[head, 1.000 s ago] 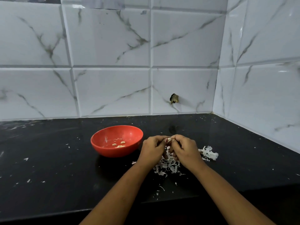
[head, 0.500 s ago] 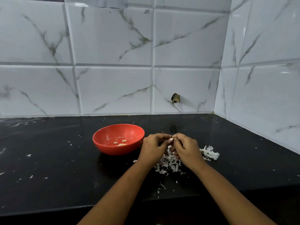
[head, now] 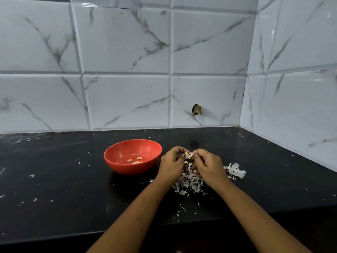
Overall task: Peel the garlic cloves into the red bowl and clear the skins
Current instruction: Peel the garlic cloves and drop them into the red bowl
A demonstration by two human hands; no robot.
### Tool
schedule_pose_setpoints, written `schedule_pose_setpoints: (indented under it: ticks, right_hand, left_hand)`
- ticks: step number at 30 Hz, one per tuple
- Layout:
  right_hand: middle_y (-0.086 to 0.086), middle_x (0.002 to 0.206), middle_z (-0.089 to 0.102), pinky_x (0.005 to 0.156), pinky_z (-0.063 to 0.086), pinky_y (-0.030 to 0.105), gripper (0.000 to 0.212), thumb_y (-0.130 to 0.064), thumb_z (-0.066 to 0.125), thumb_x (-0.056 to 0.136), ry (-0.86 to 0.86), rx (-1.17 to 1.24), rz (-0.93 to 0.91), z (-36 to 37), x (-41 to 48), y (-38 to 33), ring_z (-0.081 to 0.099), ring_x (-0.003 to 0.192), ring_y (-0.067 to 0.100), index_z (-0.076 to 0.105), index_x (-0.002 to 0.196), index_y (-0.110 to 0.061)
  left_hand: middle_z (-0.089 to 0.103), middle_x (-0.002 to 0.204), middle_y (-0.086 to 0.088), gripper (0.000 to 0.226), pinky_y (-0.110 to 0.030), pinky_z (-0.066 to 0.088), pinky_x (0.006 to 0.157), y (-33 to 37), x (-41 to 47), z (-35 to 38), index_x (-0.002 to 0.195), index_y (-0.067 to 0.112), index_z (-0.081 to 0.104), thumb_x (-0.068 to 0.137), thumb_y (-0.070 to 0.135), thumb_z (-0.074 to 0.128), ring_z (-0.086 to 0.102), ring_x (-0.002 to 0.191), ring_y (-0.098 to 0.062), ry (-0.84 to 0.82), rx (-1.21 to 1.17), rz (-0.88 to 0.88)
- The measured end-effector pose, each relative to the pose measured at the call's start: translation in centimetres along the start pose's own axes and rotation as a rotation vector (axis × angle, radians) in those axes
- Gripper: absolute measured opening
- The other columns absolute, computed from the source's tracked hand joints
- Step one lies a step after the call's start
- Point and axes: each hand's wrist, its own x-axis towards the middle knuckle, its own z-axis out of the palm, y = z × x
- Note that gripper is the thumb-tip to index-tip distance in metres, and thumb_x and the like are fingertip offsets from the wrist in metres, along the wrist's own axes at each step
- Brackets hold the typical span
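Garlic peeling was the job at the big black counter (head: 54, 179). The red bowl (head: 127, 169) sat on it with a few bare cloves (head: 135, 161) inside. Just beside it, the left hand (head: 171, 162) and the right hand (head: 209, 164) were both curled, pinching one garlic clove (head: 188, 155) between them above a heap of skins (head: 187, 183). I think peeling was the step in hand. Next, the skin must come off and the clove go in the bowl. Fingers hid most of the clove, so I could not tell how much skin was left.
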Motion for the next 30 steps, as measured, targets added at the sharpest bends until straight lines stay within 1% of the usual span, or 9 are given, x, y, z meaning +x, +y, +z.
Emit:
schedule_pose_setpoints:
  ticks: [4, 10, 14, 16, 18, 21, 25, 28, 30]
  right_hand:
    - [0.014, 0.066, 0.065, 0.057, 0.052, 0.047, 0.031, -0.008, 0.048, 0.095, 0.026, -0.022, 0.008, -0.05, 0.04, -0.11, 0.058, 0.056, 0.028, 0.061, 0.077, -0.030]
    - [0.001, 0.066, 0.065, 0.060, 0.054, 0.040, 0.026, -0.009, 0.047, 0.095, 0.035, -0.076, 0.027, -0.09, 0.12, 0.07, 0.065, 0.065, 0.024, 0.063, 0.081, -0.025]
    - [0.005, 0.064, 0.065, 0.050, 0.045, 0.033, 0.022, -0.013, 0.050, 0.094, 0.072, -0.130, 0.028, -0.14, 0.26, 0.47, 0.054, 0.050, 0.017, 0.066, 0.083, -0.022]
    - [0.003, 0.063, 0.065, 0.050, 0.044, 0.033, 0.020, -0.016, 0.050, 0.095, 0.100, -0.175, 0.029, -0.21, 0.35, 0.69, 0.053, 0.048, 0.013, 0.067, 0.084, -0.021]
    - [0.000, 0.061, 0.063, 0.051, 0.043, 0.034, 0.020, -0.016, 0.050, 0.094, 0.106, -0.211, 0.036, -0.25, 0.35, 0.75, 0.052, 0.048, 0.012, 0.067, 0.085, -0.020]
    - [-0.004, 0.060, 0.059, 0.048, 0.040, 0.026, 0.020, -0.016, 0.050, 0.094, 0.057, -0.201, 0.026, -0.11, 0.19, 0.52, 0.047, 0.044, 0.005, 0.065, 0.084, -0.021]
    - [-0.002, 0.060, 0.059, 0.048, 0.039, 0.026, 0.022, -0.011, 0.050, 0.094, 0.026, -0.126, -0.013, -0.11, 0.02, 0.21, 0.047, 0.047, 0.008, 0.063, 0.083, -0.025]
    - [-0.005, 0.059, 0.057, 0.047, 0.039, 0.025, 0.025, -0.009, 0.049, 0.095, 0.027, -0.081, -0.037, -0.14, -0.08, -0.04, 0.047, 0.047, 0.007, 0.063, 0.083, -0.025]
    - [-0.006, 0.062, 0.061, 0.050, 0.044, 0.030, 0.027, -0.008, 0.049, 0.096, 0.035, -0.040, -0.045, -0.16, -0.12, -0.23, 0.052, 0.051, 0.009, 0.063, 0.083, -0.027]
  left_hand:
    - [0.065, 0.085, -0.006, 0.021, -0.016, 0.039, 0.046, 0.27, -0.12, 0.00, 0.092, 0.014, 0.058, 0.097, 0.001, 0.041, 0.053, 0.049, -0.009, -0.003, -0.068, -0.030]
    - [0.062, 0.077, -0.002, 0.024, -0.018, 0.034, 0.042, 0.88, -0.21, -0.30, 0.097, 0.014, 0.055, 0.095, -0.003, 0.037, 0.045, 0.046, -0.008, -0.052, -0.208, -0.122]
    - [0.062, 0.076, -0.003, 0.027, -0.018, 0.033, 0.043, 0.98, -0.25, -0.46, 0.097, 0.014, 0.056, 0.098, 0.000, 0.031, 0.045, 0.046, -0.007, -0.072, -0.254, -0.178]
    - [0.060, 0.075, -0.004, 0.026, -0.018, 0.035, 0.044, 0.98, -0.17, -0.47, 0.097, 0.012, 0.054, 0.102, 0.006, 0.030, 0.045, 0.046, -0.007, -0.074, -0.280, -0.193]
    - [0.059, 0.076, -0.004, 0.021, -0.017, 0.036, 0.044, 0.88, -0.10, -0.35, 0.097, 0.011, 0.053, 0.104, 0.013, 0.033, 0.046, 0.047, -0.006, -0.087, -0.299, -0.214]
    - [0.059, 0.077, -0.004, 0.018, -0.019, 0.045, 0.049, 0.64, -0.18, -0.01, 0.101, 0.008, 0.052, 0.101, 0.024, 0.043, 0.051, 0.051, -0.008, -0.152, -0.316, -0.249]
    - [0.061, 0.076, -0.004, 0.013, -0.020, 0.050, 0.057, 0.22, -0.04, 0.10, 0.103, 0.003, 0.054, 0.095, 0.013, 0.056, 0.054, 0.053, -0.008, -0.174, -0.279, -0.226]
    - [0.060, 0.075, -0.005, 0.008, -0.018, 0.050, 0.055, 0.35, -0.01, -0.15, 0.100, 0.004, 0.055, 0.094, 0.010, 0.057, 0.055, 0.051, -0.007, -0.158, -0.277, -0.198]
    - [0.061, 0.076, -0.005, 0.009, -0.018, 0.050, 0.055, 0.60, -0.07, -0.30, 0.100, 0.004, 0.055, 0.096, 0.012, 0.053, 0.056, 0.052, -0.007, -0.153, -0.306, -0.191]
